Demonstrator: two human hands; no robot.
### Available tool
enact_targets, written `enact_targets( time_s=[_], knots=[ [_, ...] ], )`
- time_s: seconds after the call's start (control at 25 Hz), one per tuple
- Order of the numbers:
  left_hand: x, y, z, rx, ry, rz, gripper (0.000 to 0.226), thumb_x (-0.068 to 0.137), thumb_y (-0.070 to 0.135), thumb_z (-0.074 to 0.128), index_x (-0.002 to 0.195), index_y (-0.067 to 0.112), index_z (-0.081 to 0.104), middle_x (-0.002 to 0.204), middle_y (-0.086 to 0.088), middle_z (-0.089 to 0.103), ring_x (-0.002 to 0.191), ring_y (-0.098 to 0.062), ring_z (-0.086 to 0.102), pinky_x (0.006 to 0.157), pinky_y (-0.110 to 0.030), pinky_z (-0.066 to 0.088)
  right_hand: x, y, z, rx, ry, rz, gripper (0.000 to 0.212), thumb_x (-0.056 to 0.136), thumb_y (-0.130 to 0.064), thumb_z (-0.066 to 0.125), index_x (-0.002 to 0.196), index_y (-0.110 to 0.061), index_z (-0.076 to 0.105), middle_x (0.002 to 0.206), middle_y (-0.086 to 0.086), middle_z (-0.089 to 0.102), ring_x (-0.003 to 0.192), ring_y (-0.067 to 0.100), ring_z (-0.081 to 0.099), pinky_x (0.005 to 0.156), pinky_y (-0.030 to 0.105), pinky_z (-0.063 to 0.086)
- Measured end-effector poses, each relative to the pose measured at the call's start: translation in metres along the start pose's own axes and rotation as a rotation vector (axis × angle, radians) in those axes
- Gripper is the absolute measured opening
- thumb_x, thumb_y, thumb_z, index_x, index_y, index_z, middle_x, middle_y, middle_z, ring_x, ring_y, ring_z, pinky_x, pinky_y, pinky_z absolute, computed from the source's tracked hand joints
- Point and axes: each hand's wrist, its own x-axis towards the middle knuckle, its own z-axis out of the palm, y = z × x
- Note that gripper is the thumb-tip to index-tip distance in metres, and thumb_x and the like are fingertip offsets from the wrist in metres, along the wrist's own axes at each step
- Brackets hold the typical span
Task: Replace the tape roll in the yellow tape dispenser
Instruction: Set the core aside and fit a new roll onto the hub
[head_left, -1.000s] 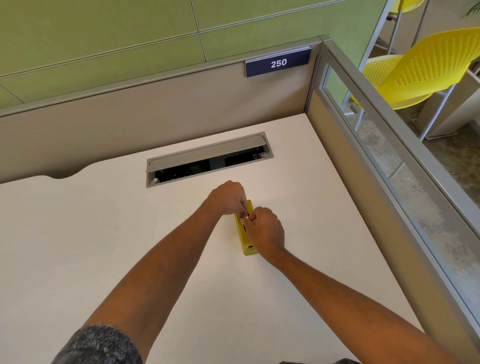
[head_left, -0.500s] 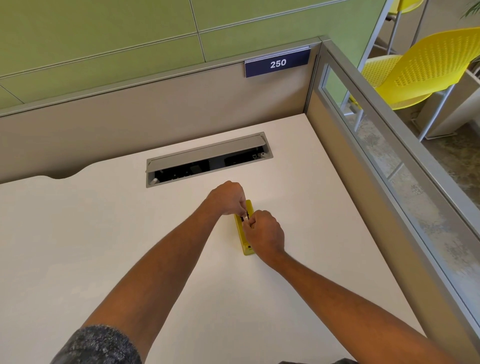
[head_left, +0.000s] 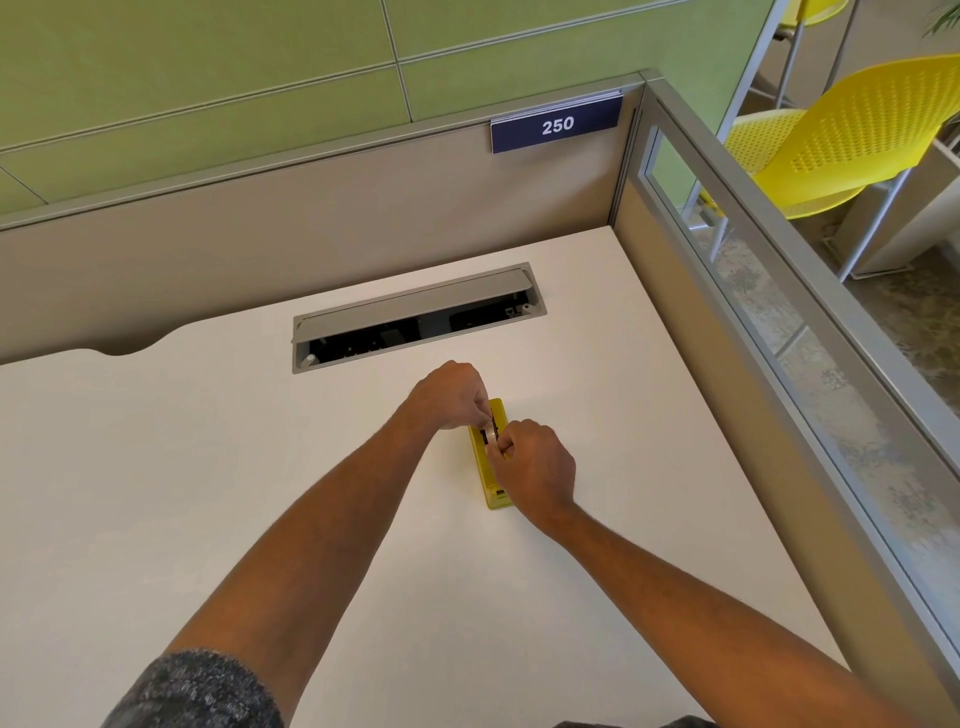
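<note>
A narrow yellow tape dispenser (head_left: 493, 493) lies on the white desk (head_left: 208, 467), its long axis running away from me. A tape roll (head_left: 490, 434) with a dark core sits in the dispenser's middle slot, seen edge-on. My left hand (head_left: 451, 396) pinches the roll from the far left side. My right hand (head_left: 535, 470) covers the dispenser's near half, its fingertips closed on the roll from the near side. Only the dispenser's far tip and near end show.
A grey cable hatch (head_left: 415, 317) stands open in the desk beyond the hands. Beige partition walls with a "250" sign (head_left: 557, 126) close the back and right. Yellow chairs (head_left: 857, 135) stand outside the glass panel.
My right hand has shifted slightly toward the roll and my fingertips have tightened on it. The dispenser stays in place on the desk.
</note>
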Motion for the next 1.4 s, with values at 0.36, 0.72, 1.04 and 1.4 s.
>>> enact_targets(
  time_s=[0.36, 0.72, 1.04, 1.4],
  knots=[
    [0.0010, 0.0015, 0.0001, 0.016, -0.010, 0.012, 0.021, 0.086, 0.034, 0.091, 0.101, 0.019, 0.089, 0.086, 0.007, 0.078, 0.078, -0.011, 0.069, 0.071, -0.027, 0.053, 0.0045, -0.0038, -0.0037, 0.045, -0.022, 0.045, 0.033, 0.101, -0.054, 0.064, 0.101, -0.023, 0.075, 0.100, -0.005, 0.074, 0.089, 0.015, 0.069, 0.072, 0.031, 0.058],
    [-0.0009, 0.0034, -0.0029, 0.011, -0.025, 0.017, 0.021, 0.086, 0.031, 0.091, 0.102, 0.019, 0.089, 0.096, 0.002, 0.082, 0.090, -0.015, 0.073, 0.083, -0.033, 0.061, -0.0003, -0.0026, -0.0048, 0.012, 0.000, 0.035, 0.028, 0.101, -0.045, 0.065, 0.095, -0.021, 0.077, 0.095, -0.003, 0.076, 0.082, 0.017, 0.069, 0.065, 0.029, 0.050],
    [-0.0003, 0.0039, 0.0008, 0.006, -0.009, 0.006, 0.020, 0.086, 0.030, 0.091, 0.102, 0.018, 0.089, 0.095, 0.002, 0.082, 0.088, -0.015, 0.074, 0.079, -0.030, 0.060, 0.0038, -0.0054, -0.0047, 0.079, -0.028, 0.090, 0.034, 0.099, -0.056, 0.067, 0.102, -0.023, 0.075, 0.099, -0.006, 0.075, 0.087, 0.014, 0.071, 0.072, 0.030, 0.057],
    [-0.0007, 0.0021, 0.0021, 0.013, -0.006, 0.008, 0.018, 0.088, 0.029, 0.087, 0.103, 0.019, 0.088, 0.097, 0.002, 0.082, 0.090, -0.016, 0.074, 0.082, -0.035, 0.062, 0.0045, -0.0054, -0.0035, 0.079, -0.030, 0.101, 0.032, 0.099, -0.052, 0.068, 0.098, -0.022, 0.076, 0.097, -0.004, 0.077, 0.086, 0.015, 0.071, 0.069, 0.028, 0.054]
  ],
)
